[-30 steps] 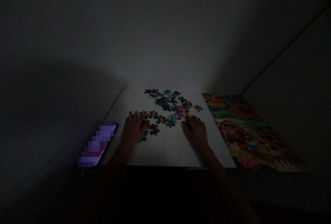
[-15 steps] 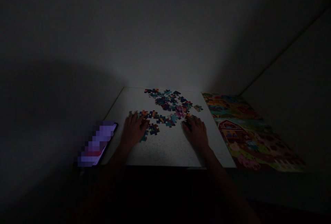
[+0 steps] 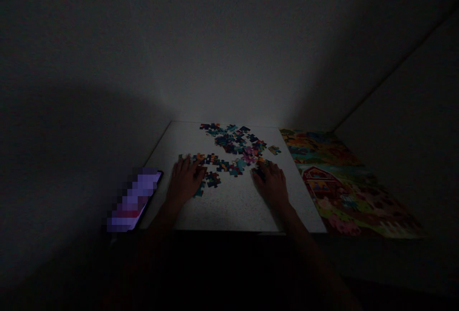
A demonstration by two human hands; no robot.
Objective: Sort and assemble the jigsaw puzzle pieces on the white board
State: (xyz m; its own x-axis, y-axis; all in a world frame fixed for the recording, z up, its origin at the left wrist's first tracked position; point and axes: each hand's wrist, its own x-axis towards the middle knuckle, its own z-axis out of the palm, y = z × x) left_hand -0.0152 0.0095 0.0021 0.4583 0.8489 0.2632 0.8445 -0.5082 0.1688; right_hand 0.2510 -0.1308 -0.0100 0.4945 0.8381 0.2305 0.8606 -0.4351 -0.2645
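Observation:
My left hand (image 3: 184,180) lies palm down with its fingers apart, partly over jigsaw pieces at the left of the white board (image 3: 229,210). A dark jigsaw piece (image 3: 213,179) lies just right of its thumb, and a teal piece (image 3: 199,190) shows below the thumb. My right hand (image 3: 271,183) rests flat on the board, fingers spread, beside a pink jigsaw piece (image 3: 248,156). Its fingertips touch or cover pieces there. Between the hands runs a row of joined or touching pieces (image 3: 223,165); a heap of loose pieces (image 3: 229,141) lies beyond.
On the left stands a lit phone (image 3: 136,201), its screen blurred out. To the right lies a colourful farm picture (image 3: 344,196) with a red barn. A grey wall (image 3: 225,62) rises behind the board. The scene is dim.

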